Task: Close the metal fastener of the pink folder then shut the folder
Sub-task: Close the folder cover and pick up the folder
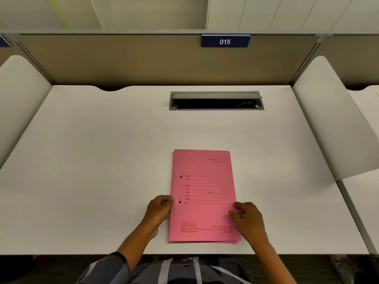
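Observation:
The pink folder (204, 195) lies flat and closed on the white desk (102, 160), front cover up, spine to the left, near the front edge. Two dark holes show along its spine side; the metal fastener is hidden inside. My left hand (159, 210) rests against the folder's left edge with fingers curled, touching the spine. My right hand (247, 217) is at the right edge, its fingertips pinching or touching the cover's open side.
A grey cable hatch (216, 100) stands open in the desk's back middle. Tan partition walls enclose the desk, with a blue "015" sign (225, 41) on top. White curved side dividers (332, 119) rise at left and right.

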Motion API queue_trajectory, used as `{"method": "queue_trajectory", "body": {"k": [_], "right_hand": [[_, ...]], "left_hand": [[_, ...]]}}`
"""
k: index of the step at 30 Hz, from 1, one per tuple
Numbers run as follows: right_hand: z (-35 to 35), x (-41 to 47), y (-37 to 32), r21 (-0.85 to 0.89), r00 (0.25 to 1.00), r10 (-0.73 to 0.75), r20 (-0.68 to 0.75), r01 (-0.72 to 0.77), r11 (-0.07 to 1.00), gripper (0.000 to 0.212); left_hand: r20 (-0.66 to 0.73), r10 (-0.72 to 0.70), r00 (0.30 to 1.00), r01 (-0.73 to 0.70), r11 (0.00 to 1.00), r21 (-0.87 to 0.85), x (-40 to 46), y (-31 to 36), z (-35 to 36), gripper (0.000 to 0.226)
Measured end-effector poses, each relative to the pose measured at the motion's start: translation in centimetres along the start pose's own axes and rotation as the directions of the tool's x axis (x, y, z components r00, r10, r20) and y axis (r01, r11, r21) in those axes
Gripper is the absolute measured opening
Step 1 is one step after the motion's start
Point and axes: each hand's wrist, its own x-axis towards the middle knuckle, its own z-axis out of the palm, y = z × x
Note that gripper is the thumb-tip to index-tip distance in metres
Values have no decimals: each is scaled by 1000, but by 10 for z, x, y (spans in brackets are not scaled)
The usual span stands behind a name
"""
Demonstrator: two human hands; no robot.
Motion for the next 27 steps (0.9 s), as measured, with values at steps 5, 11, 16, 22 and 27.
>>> {"method": "queue_trajectory", "body": {"k": [5, 11, 16, 22, 27], "right_hand": [[-3, 2, 0, 46, 998, 20, -60, -17, 999, 33], [-7, 5, 2, 104, 998, 44, -45, -39, 994, 29], [-10, 2, 1, 277, 993, 114, -32, -101, 956, 25], [-9, -6, -4, 505, 975, 220, 39, -209, 838, 17], [-15, -14, -16, 690, 941, 306, 142, -316, 652, 27]], "left_hand": [[14, -14, 1000, 15, 998, -56, -1, 3, 3, 17], [20, -22, 1000, 24, 997, -79, 2, 3, 4, 23], [67, -62, 996, 70, 989, -132, 4, 2, 1, 28], [101, -97, 990, 116, 970, -211, 0, 4, -3, 26], [94, -72, 993, 93, 965, -247, -1, 10, -11, 23]]}}
